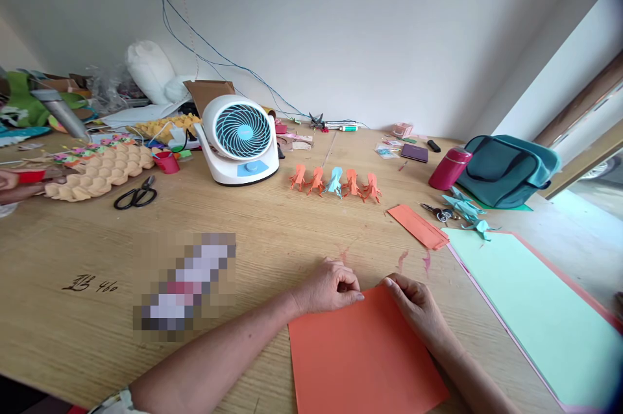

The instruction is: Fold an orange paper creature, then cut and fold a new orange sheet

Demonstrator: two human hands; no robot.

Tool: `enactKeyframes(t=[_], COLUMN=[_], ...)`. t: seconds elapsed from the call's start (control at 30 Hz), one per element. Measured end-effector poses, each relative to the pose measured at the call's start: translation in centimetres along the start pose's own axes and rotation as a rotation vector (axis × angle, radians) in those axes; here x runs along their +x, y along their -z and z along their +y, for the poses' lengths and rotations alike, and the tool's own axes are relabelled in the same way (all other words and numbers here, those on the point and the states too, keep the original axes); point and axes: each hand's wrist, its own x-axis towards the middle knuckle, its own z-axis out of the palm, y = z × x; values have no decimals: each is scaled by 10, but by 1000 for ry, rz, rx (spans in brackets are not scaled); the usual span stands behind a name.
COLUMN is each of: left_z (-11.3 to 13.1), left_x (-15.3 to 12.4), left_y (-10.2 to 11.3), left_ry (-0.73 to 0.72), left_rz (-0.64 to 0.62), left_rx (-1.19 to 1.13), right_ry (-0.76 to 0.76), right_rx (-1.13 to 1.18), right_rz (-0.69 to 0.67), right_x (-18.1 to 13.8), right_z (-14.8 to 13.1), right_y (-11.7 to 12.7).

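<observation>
A large orange sheet of paper (367, 355) lies in front of me on the wooden table, its lower edge cut off by the frame. At its far edge, my left hand (327, 285) is closed, fingers curled under and thumb along the paper. My right hand (411, 300) pinches the far right corner between thumb and fingers. Beyond my hands stands a row of several folded paper figures, mostly orange (351, 183), with one light-blue figure (335, 182) in the middle. Orange paper strips (419, 227) lie to the right, near a stack of pale green sheets (530, 310).
A white fan (241, 135) stands at the back, left of the figures. Black scissors (137, 194) lie near an egg tray (104, 174), where another person's hand (29, 187) reaches in. At right are a pink bottle (450, 167), a teal bag (509, 170) and keys (440, 213).
</observation>
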Motion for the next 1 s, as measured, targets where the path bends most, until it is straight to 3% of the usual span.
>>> enactKeyframes(t=[0.47,1.0], left_z=[0,4], left_x=[2,0], left_y=[1,2], left_ry=[-13,-7], left_rz=[-32,-22], left_rx=[32,58], right_ry=[54,-16], right_rx=[-53,-75], right_rz=[17,-30], right_x=[-1,0], right_z=[-2,-3], right_y=[-2,-4])
